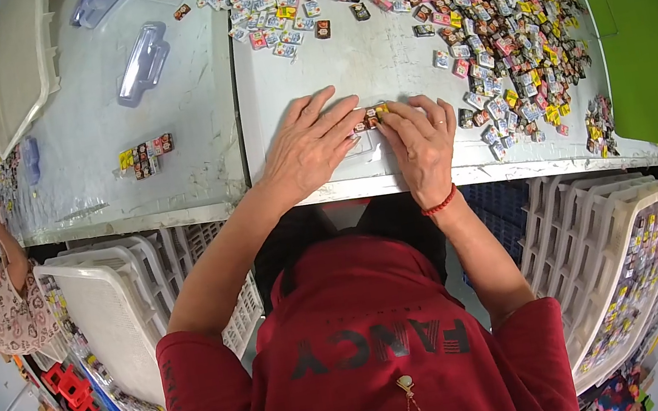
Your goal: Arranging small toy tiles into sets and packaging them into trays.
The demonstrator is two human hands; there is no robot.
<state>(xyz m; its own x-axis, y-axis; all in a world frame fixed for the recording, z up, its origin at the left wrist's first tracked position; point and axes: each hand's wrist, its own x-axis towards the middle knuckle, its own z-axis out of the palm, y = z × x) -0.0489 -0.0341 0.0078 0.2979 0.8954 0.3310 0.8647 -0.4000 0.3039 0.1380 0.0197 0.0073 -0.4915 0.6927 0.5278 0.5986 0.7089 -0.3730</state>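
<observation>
A short row of small boxes (371,118), dark brown with yellow at the right end, lies on the bench (306,63) near its front edge, between the person's two hands. The left hand (311,146) has its fingers bent over the row's left end; the right hand (422,139) closes its fingers over the right end. Both are grasping, though how firmly cannot be told, and the fingers hide part of the row.

The boxes look like thin card with a smooth, printed skin: probably light, fairly stiff, a little slippery, and easily dented at the corners. As separate pieces they would likely buckle or slide apart if lifted from the middle, so the two outer ends, pressed gently inward, seem the best hold.

A loose heap of similar boxes (480,18) in pink, white, yellow and brown spreads beyond the right hand; a small block of boxes (146,158) sits apart on the left. Their faces carry printed labels, too small to read. Large dark lettering crosses the chest of the person's red shirt (345,306), appearing upside down from this view.
</observation>
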